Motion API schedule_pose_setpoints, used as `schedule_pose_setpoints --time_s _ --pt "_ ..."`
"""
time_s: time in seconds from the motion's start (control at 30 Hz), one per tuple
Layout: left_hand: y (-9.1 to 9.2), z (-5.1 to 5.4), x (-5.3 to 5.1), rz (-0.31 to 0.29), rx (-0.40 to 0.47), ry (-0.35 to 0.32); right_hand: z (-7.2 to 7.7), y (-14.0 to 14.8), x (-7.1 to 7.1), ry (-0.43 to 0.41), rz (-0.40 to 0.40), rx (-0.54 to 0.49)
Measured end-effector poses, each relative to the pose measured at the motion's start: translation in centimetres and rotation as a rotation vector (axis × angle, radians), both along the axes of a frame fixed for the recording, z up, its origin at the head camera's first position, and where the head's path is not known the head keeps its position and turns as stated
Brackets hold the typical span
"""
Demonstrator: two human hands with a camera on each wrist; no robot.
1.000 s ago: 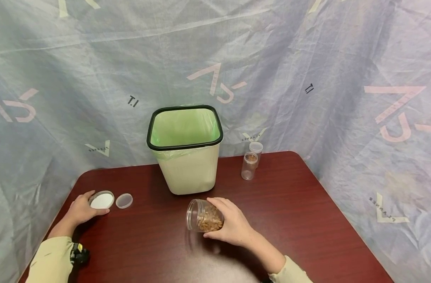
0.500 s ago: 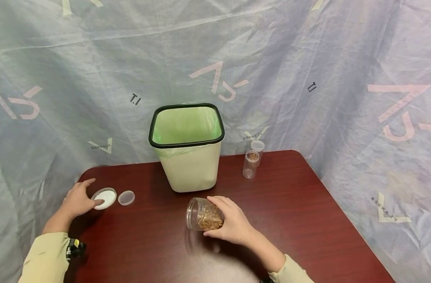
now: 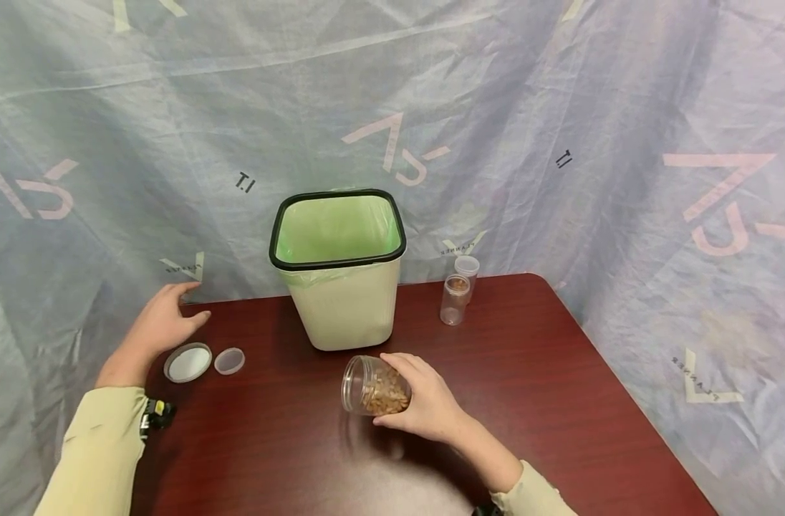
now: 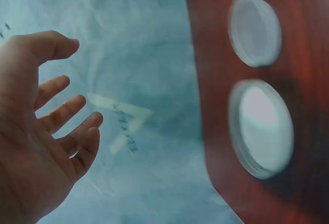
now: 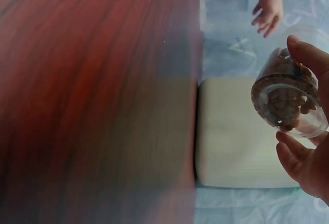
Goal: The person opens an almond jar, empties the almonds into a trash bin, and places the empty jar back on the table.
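My right hand (image 3: 427,401) grips a clear plastic jar (image 3: 374,387) around its base end, tilted on its side above the table, mouth to the left. Brown nut-like pieces (image 5: 285,103) fill part of it. Raised above the table's back left, my left hand (image 3: 163,324) has fingers and thumb apart and holds nothing. Below it on the table lie a larger lid with a white inside (image 3: 189,363) and, just right of that, a smaller translucent lid (image 3: 229,361). Both lids also show in the left wrist view, apart from the hand.
A cream bin (image 3: 347,308) with a black rim and green liner stands at the table's back middle. To its right are a clear open jar (image 3: 453,304) and, behind it, another clear container (image 3: 468,267). Grey fabric (image 3: 495,107) hangs behind the dark red table (image 3: 270,444).
My left hand has left the larger lid and moved up and away toward the back of the table. The lid stays on the table. My right hand holds the jar in nearly the same place.
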State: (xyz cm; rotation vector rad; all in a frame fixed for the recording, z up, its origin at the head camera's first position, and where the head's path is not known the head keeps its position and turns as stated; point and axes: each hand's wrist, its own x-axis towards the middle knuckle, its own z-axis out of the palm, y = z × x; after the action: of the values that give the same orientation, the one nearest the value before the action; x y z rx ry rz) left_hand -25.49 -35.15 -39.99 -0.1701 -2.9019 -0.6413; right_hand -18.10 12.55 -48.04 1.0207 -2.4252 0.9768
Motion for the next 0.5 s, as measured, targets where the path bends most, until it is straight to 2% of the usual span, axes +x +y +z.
schedule_pose_setpoints --time_s 0.2,0.37,0.5 --pt "2.1 2.1 -0.9 -0.018 -0.005 -0.016 0.3 0.4 0.0 0.012 0.002 -0.012" --pt "3.5 3.4 -1.4 -0.023 0.007 -0.046 0.5 0.7 -0.2 0.027 -0.009 -0.016" --pt "4.1 4.3 -1.7 -0.038 0.028 -0.045 0.7 1.0 -0.5 0.025 -0.022 -0.018"
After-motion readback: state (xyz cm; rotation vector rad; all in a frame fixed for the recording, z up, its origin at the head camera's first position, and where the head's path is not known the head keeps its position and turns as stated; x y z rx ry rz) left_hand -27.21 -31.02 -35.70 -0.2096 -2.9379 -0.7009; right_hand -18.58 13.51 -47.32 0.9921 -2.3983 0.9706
